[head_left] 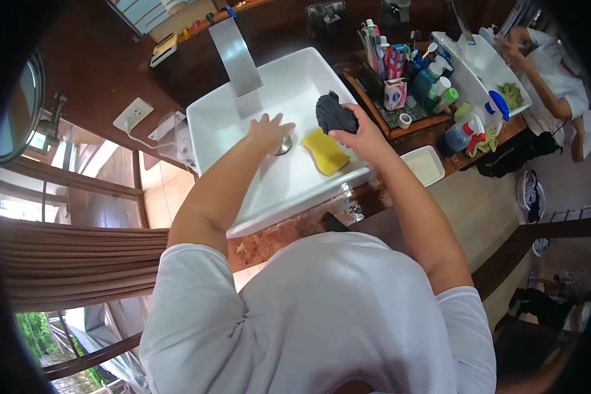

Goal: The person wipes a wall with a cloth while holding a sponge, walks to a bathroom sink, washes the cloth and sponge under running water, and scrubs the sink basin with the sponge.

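Note:
A white rectangular sink (210, 131) stands on the counter in front of me. My left hand (269, 133) is low in the basin beside the metal drain (284, 146), fingers spread and holding nothing. At the basin's right side, my right hand (364, 136) grips a dark grey scouring pad (335, 115) with a rough surface. Below that pad, a yellow sponge (327, 152) lies on the basin floor, apart from both hands. Over the back rim, a flat metal faucet (236, 58) leans above the basin; no running water shows.
Right of the sink, a dark tray (368, 98) bears toothbrushes, toothpaste boxes and pump bottles. Beyond are a spray bottle (459, 134), a white soap dish (423, 165) and a second sink (482, 65). A wall socket (133, 115) with a cord is at left. Another person (551, 72) appears far right.

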